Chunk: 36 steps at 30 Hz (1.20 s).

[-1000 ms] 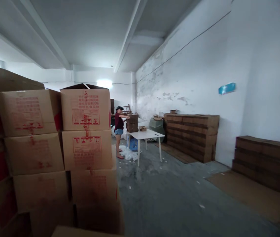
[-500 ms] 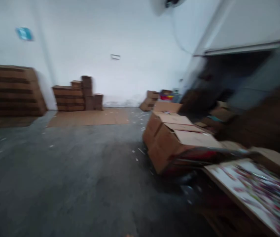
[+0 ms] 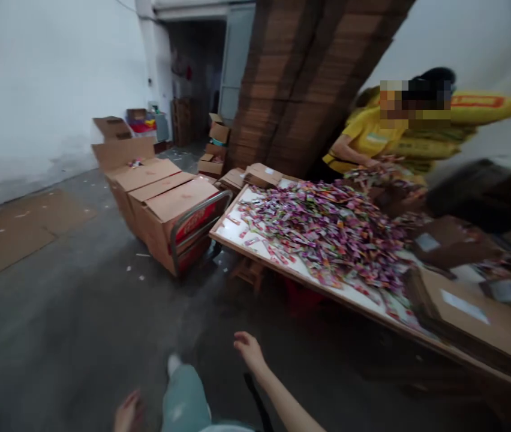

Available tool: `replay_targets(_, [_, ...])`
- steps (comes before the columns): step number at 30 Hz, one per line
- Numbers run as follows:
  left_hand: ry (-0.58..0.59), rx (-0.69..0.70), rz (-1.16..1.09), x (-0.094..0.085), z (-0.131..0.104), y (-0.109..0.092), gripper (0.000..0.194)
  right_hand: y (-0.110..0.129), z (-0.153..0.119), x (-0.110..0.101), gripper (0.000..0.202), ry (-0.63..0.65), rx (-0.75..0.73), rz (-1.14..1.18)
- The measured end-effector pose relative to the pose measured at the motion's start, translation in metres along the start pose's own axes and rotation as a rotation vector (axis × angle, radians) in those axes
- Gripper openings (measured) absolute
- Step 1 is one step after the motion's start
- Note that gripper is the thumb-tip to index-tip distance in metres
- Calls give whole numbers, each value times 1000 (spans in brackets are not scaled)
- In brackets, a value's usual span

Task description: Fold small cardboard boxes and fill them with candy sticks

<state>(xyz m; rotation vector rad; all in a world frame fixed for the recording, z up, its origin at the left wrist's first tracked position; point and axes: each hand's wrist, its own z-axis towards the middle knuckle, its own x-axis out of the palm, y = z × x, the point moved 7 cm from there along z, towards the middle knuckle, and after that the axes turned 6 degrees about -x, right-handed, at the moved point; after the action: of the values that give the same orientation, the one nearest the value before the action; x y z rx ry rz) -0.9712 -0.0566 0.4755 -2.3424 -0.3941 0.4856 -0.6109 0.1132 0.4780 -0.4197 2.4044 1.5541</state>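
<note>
Grey concrete floor [image 3: 57,324] and white wall [image 3: 35,78]; desk [image 3: 309,273] heaped with wrappers [image 3: 327,231], cartons [image 3: 165,204] just beside, cardboard stack [image 3: 300,78] behind; right hand [image 3: 249,350] empty, loosely spread, near desk; left hand [image 3: 126,413] blurred, grip unclear.

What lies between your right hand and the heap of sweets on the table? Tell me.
In the head view, bare grey floor and the table's near edge separate the right hand from the heap of sweets.
</note>
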Motion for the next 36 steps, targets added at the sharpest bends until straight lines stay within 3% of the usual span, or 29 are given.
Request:
replay_targets(3, [-12,-103,-144,75,95,-61,18,-1,71,-64,43,-179,27,74])
replay_targets(5, [54,-27,-144,142,146,-128,27,-1,114,-105,50,-297,42,118])
replay_targets(7, [148,73,-74,222,180,-205,39,0,149,-151,58,-426,55,165])
replay_targets(9, [268,198,49,313,197,-284,50,-1,174,-205,64,-581,56,197])
replay_targets(11, [389,372,213,410,199,-356,54,-3,189,-269,64,-759,48,170])
replay_targets(13, [467,525,344,504,195,-411,49,-9,200,-338,57,-911,55,98])
replay_targets(15, [503,598,419,590,190,-446,39,-16,220,-406,48,-981,69,51])
replay_targets(18, [515,636,505,708,177,-468,25,-17,286,-497,47,-938,32,59])
replay_targets(21, [482,625,577,813,148,-468,20,-4,386,-563,49,-850,-31,83])
replay_targets(24, [424,597,627,906,113,-459,27,7,485,-594,48,-778,-3,137])
replay_targets(27, [342,618,740,978,90,-452,37,0,543,-600,50,-723,71,219])
replay_targets(29, [304,641,860,1009,86,-447,33,-10,553,-599,53,-678,94,266])
replay_targets(31, [315,631,939,1025,90,-442,20,-20,544,-598,51,-629,82,287])
replay_targets(36, [484,599,909,1024,108,-437,19,-11,515,-591,30,-579,-47,225])
